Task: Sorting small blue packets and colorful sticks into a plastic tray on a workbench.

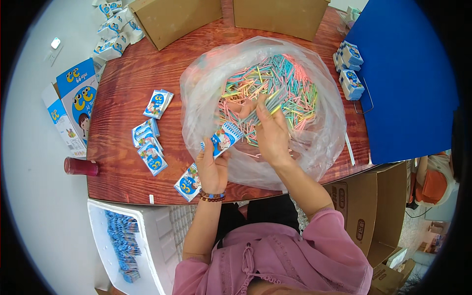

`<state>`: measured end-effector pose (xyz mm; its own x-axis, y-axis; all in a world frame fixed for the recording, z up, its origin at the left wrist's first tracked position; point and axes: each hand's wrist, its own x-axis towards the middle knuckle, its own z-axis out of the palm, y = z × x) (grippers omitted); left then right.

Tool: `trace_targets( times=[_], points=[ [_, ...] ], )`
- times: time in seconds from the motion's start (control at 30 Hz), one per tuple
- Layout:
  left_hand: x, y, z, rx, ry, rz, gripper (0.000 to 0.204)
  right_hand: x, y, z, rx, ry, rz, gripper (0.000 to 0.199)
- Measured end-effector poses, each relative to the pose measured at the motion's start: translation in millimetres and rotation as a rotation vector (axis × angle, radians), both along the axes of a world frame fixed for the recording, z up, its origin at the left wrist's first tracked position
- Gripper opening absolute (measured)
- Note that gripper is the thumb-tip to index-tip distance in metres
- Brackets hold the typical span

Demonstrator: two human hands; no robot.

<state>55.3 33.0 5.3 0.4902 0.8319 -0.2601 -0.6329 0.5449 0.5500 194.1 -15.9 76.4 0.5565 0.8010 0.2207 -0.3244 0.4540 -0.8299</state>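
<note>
My left hand pinches a small blue and white packet with a cartoon print at the near left edge of the clear plastic bag. Inside that bag lies a heap of thin pastel sticks in pink, blue, green and yellow. Above the heap my right hand is closed round a small bunch of the sticks, close to the packet's upper end. Beside my left wrist another packet rests on the table. Whether the held packet has sticks in it cannot be seen.
More packets lie in small groups on the wooden table. A red-lidded jar sits by its left edge. Below stands a white foam box with many packets inside. Cardboard boxes and a blue panel border the table.
</note>
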Motion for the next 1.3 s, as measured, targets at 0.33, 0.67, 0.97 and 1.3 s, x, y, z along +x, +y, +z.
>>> trace_targets(
  times=[0.33,0.67,0.97,1.3],
  points=[
    [-0.2,-9.6,3.1,0.078,0.071,0.036,0.020,-16.1,2.9,-16.8,-0.004,-0.170,0.003,0.027],
    [-1.8,-9.9,-3.8,0.102,0.056,0.089,0.020,-29.5,3.4,-5.9,-0.113,-0.029,0.035,0.032],
    [13.3,-14.1,-5.2,0.023,-0.060,0.082,0.024,-38.5,6.6,-38.2,-0.008,-0.058,-0.003,0.032],
    [20.3,-11.0,-13.8,0.045,-0.172,0.051,0.023,-28.0,8.0,-30.7,0.156,0.043,0.129,0.050]
  ],
)
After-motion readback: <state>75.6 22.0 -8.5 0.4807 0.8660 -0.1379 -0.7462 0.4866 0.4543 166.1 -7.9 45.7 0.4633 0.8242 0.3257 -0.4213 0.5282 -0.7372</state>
